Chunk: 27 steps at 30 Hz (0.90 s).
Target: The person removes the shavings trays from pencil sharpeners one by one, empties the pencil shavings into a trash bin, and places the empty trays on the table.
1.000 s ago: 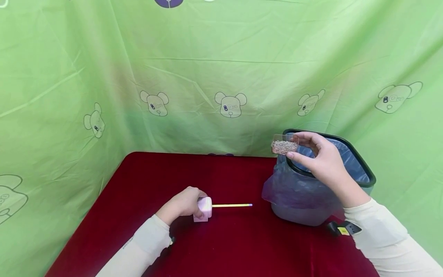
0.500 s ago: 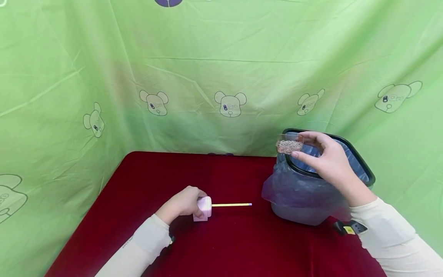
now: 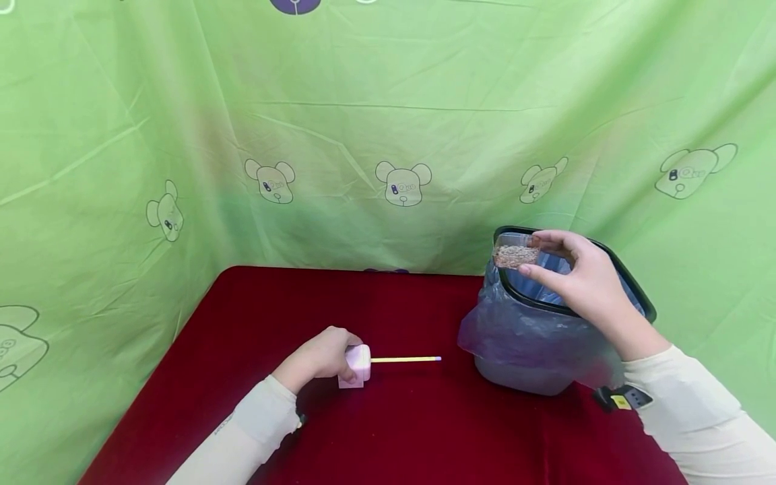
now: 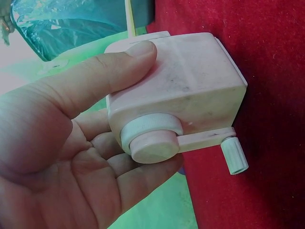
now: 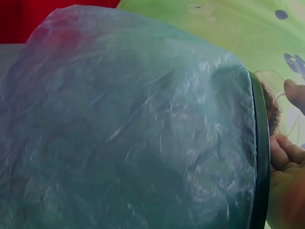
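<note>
My left hand (image 3: 324, 353) grips a pale pink hand-crank pencil sharpener (image 3: 362, 364) on the table. In the left wrist view, the thumb lies over the body of the sharpener (image 4: 190, 67), and its crank handle (image 4: 235, 155) points out to the side. A yellow pencil (image 3: 406, 360) sticks out of the sharpener towards the right. Up at the right, my right hand (image 3: 585, 276) pinches a small clear shavings drawer (image 3: 515, 256), partly filled with brownish shavings, above the near-left rim of a bin. In the right wrist view, the bin hides most of this hand (image 5: 286, 191).
A waste bin (image 3: 527, 380) with a black rim and a bluish plastic liner (image 3: 521, 337) stands at the table's right side. Dark red cloth (image 3: 418, 431) covers the table. A green patterned curtain (image 3: 339, 121) hangs behind and at both sides.
My right hand has moved a little to the right with the shavings drawer, further over the bin's rim. The left hand, sharpener and pencil have stayed in place.
</note>
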Motion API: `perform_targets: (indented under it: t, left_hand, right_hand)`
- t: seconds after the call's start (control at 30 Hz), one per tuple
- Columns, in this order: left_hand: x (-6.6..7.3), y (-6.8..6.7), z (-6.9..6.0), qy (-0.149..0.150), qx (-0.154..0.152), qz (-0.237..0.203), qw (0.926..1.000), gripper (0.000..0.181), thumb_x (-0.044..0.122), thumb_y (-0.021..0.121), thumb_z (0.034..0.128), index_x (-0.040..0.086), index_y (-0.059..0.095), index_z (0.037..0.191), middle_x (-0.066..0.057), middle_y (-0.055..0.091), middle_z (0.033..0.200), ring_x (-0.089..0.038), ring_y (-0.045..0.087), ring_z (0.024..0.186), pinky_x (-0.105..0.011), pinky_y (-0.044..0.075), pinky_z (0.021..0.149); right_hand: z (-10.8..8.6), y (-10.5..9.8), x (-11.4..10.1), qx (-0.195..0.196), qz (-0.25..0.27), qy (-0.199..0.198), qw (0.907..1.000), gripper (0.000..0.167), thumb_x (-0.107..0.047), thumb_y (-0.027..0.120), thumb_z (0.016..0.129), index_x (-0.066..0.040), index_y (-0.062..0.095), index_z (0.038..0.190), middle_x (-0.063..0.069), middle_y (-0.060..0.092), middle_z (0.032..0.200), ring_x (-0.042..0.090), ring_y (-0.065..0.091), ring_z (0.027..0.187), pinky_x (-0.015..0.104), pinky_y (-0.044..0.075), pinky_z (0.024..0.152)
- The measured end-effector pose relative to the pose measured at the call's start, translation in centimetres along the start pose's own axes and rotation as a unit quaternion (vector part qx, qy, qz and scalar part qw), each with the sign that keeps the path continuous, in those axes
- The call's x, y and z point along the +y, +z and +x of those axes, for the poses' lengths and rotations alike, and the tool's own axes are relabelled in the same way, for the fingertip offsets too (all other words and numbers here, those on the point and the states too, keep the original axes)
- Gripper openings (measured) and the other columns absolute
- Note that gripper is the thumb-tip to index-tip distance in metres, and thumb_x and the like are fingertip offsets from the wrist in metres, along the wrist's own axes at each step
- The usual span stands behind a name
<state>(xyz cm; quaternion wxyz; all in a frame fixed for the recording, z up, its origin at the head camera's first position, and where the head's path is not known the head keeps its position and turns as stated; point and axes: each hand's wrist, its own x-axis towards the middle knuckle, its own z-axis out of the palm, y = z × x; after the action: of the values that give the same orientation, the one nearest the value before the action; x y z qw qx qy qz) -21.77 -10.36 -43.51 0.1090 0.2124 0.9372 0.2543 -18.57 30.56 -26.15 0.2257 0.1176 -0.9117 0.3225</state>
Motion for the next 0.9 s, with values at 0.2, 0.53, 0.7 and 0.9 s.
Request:
perform_targets:
  t: [0.2,0.53,0.7,0.9]
  left_hand:
    - [0.0,0.0,0.0,-0.002,-0.001,0.000,1.0000,0.062,0.011,0.094,0.0667,0.003,0.072,0.124,-0.007,0.072,0.110,-0.015,0.060,0.083,-0.034,0.055,0.074]
    - [0.1,0.0,0.0,-0.004,-0.001,0.004,1.0000,0.061,0.012,0.094,0.0670,0.004,0.072,0.123,-0.005,0.072,0.108,-0.015,0.060,0.081,-0.033,0.055,0.073]
    - [0.0,0.0,-0.1,-0.006,-0.002,0.005,1.0000,0.060,0.013,0.095,0.0667,0.005,0.072,0.122,-0.004,0.072,0.105,-0.015,0.060,0.081,-0.034,0.055,0.074]
    - [0.0,0.1,0.0,-0.003,-0.001,0.010,0.9999,0.060,0.013,0.095,0.0665,0.005,0.073,0.121,-0.004,0.072,0.105,-0.015,0.060,0.081,-0.033,0.054,0.074]
  right_hand:
    - [-0.1,-0.5,0.3,-0.002,-0.016,0.005,0.9999,0.057,-0.039,0.082,0.087,-0.019,0.061,0.136,-0.001,0.068,0.124,-0.017,0.052,0.106,0.006,0.034,0.089]
    - [-0.2,-1.1,0.9,0.011,-0.044,0.013,0.9989,0.058,-0.041,0.082,0.087,-0.018,0.062,0.135,0.003,0.069,0.123,0.004,0.056,0.113,0.018,0.036,0.091]
    - [-0.2,-1.3,1.3,0.017,-0.052,0.016,0.9984,0.059,-0.042,0.082,0.086,-0.017,0.062,0.136,0.004,0.068,0.124,0.001,0.053,0.111,0.019,0.035,0.091]
    - [-0.1,-1.6,1.5,0.016,-0.055,0.016,0.9982,0.063,-0.042,0.082,0.086,-0.012,0.061,0.137,0.008,0.068,0.124,0.025,0.058,0.117,0.018,0.034,0.090]
